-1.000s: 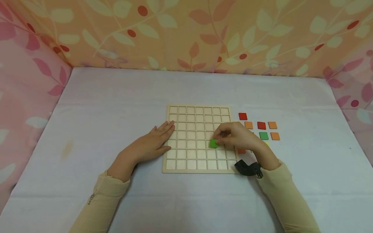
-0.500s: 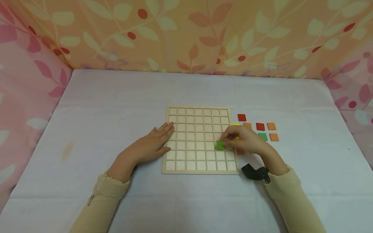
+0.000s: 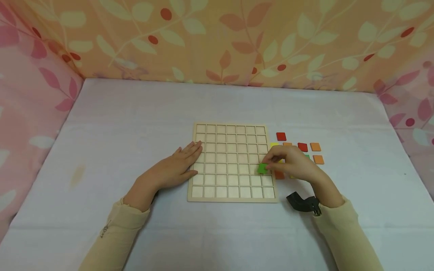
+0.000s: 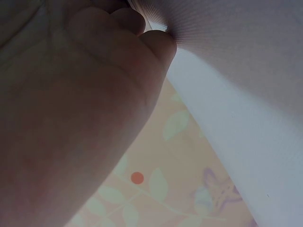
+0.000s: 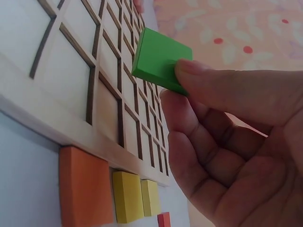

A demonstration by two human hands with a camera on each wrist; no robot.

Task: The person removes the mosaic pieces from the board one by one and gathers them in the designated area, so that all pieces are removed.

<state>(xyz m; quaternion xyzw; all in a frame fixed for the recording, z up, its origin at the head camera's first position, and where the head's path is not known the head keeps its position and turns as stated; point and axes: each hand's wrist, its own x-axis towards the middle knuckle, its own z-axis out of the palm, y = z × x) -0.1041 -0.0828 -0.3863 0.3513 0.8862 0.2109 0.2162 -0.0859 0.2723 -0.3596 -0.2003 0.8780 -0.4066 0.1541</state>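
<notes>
Between thumb and fingers, my right hand (image 3: 288, 160) pinches a green square tile (image 3: 262, 168) over the right side of a wooden grid board (image 3: 232, 200). In the right wrist view the green tile (image 5: 161, 56) is raised off the board, with the thumb on its face. My left hand (image 3: 176, 165) lies flat with fingers extended, its fingertips on the board's left edge. The left wrist view shows the underside of that hand (image 4: 94, 85) against the white cloth. The board's square cells hold no tiles where visible.
Right of the board lie several loose tiles, among them a red tile (image 3: 281, 136), an orange tile (image 3: 315, 146) and an orange-red tile (image 5: 85, 184) beside the frame. A black wrist device (image 3: 301, 203) sits by the right sleeve. Floral cloth (image 3: 217, 41) walls the back of the white table (image 3: 135, 109).
My right hand has moved to the right across the board with the green tile, from the inner columns to the right-hand column. My left hand has stayed in place.
</notes>
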